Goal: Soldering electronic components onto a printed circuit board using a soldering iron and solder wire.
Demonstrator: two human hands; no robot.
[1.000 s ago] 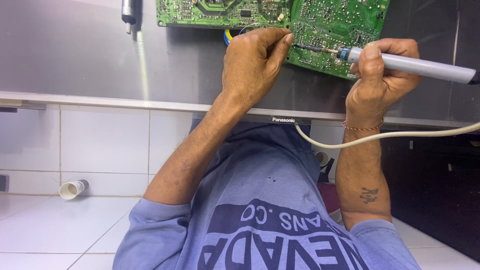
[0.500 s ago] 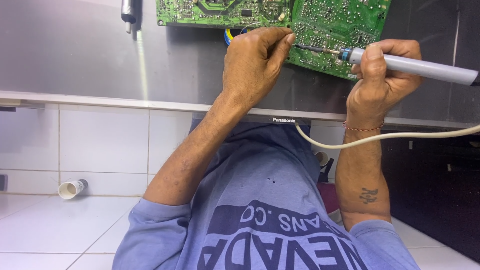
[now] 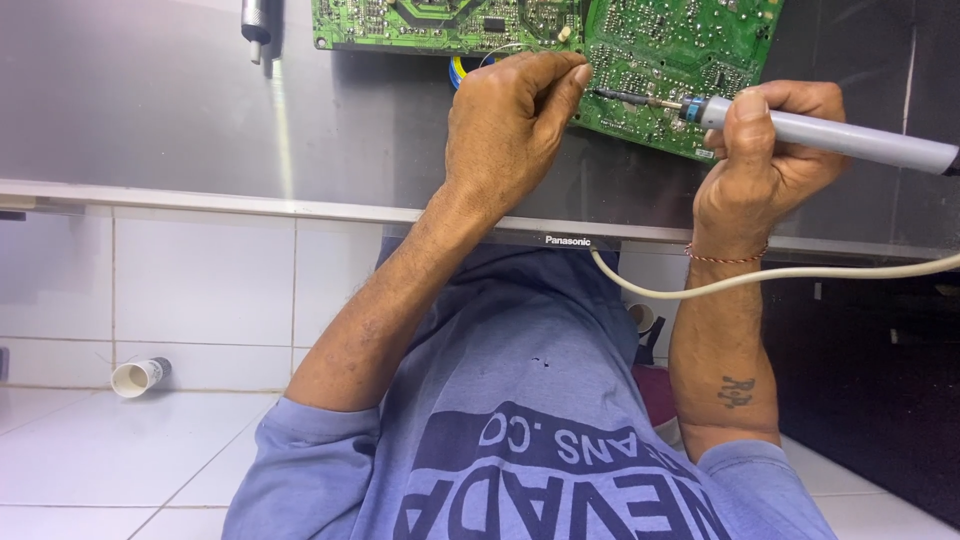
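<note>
the right hand (image 3: 765,150) is clamping a closed grip around the grey soldering iron (image 3: 830,135), thumb pressing on top of the barrel near the blue collar. the iron's tip (image 3: 625,97) is pointing toward 9 o'clock and is resting on, or just beside, the solder side of the green circuit board (image 3: 680,45), which is sitting at 1 o'clock in the view on a grey metal panel (image 3: 200,110). the left hand (image 3: 505,125) is curling shut, thumb and forefinger pinching together just beside the tip; what they are pinching cannot be made out. a second green board (image 3: 440,20) is lying at 12 o'clock. the iron's cream cable (image 3: 780,275) is trailing toward 3 o'clock. a white pipe stub (image 3: 138,377) is lying at 8 o'clock on the tiled floor (image 3: 90,460).

judged step: a joint on the board is being heated. the next move is calling for a steady tip on one pad only, with the left fingertips staying off the hot metal.
</note>
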